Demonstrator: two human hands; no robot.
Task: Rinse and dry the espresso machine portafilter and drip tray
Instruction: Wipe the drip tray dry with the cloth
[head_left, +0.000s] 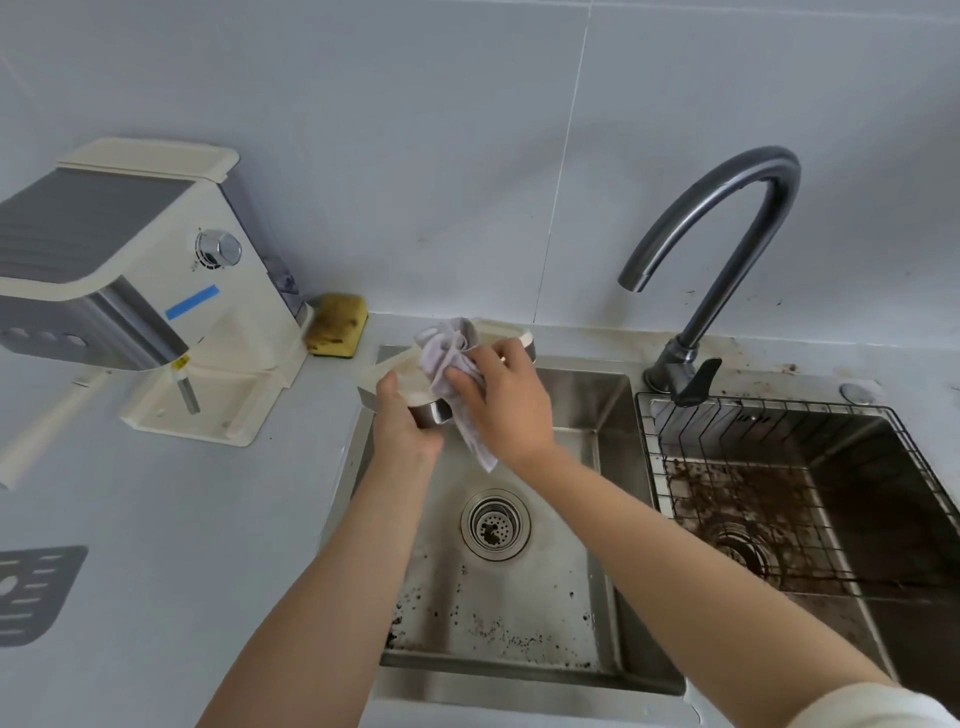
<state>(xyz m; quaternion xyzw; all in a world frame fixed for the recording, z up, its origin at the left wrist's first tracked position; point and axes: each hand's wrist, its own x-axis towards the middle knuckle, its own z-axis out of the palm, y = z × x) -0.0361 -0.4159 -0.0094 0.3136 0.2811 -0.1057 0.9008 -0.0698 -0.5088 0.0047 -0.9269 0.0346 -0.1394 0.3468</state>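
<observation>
Head camera looks down, close over sink (613, 395).

A home kitchen, seen at the sink end of the counter.
A pale countertop (208, 519) runs along a wall of large white tiles (467, 130); set into it is a steel double sink (519, 597) with a strainer drain (495, 525), dark specks and stains in both basins; a curved faucet (727, 208) rises at the back edge between the basins; a wire rack (769, 467) sits in the right basin; a cream espresso machine (156, 270) stands at the countertop's back left, a worn yellow sponge (335, 325) just beside it against the wall.
</observation>
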